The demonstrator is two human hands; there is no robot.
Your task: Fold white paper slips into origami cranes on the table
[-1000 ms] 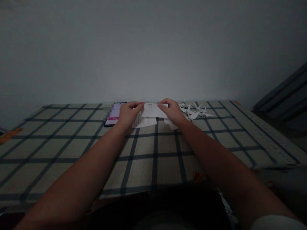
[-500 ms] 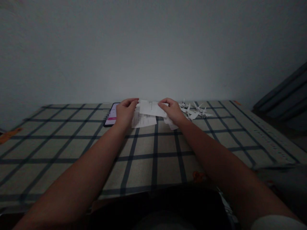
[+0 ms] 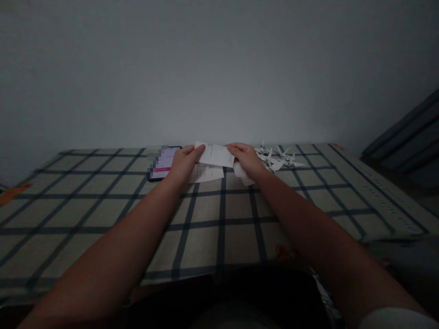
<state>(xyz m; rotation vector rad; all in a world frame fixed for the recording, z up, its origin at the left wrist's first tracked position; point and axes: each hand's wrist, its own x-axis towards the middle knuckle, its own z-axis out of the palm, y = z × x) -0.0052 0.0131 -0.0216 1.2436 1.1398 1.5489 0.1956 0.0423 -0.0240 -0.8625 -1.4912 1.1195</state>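
A white paper slip (image 3: 216, 155) is held just above the checked cloth near its far edge. My left hand (image 3: 183, 165) pinches the slip's left end, and my right hand (image 3: 247, 160) pinches its right end; the fingers of both are closed on it. Under it lies another printed sheet of paper (image 3: 206, 173) flat on the cloth. A further bit of white paper (image 3: 244, 177) shows below my right hand.
A phone (image 3: 163, 162) with a lit screen lies just left of my left hand. Several small white folded paper cranes (image 3: 278, 159) stand to the right of my right hand. The checked cloth (image 3: 212, 214) ends against a plain wall behind.
Both hands have kept hold of the slip and shifted it slightly; my left hand moved a little right and down, uncovering more of the phone.
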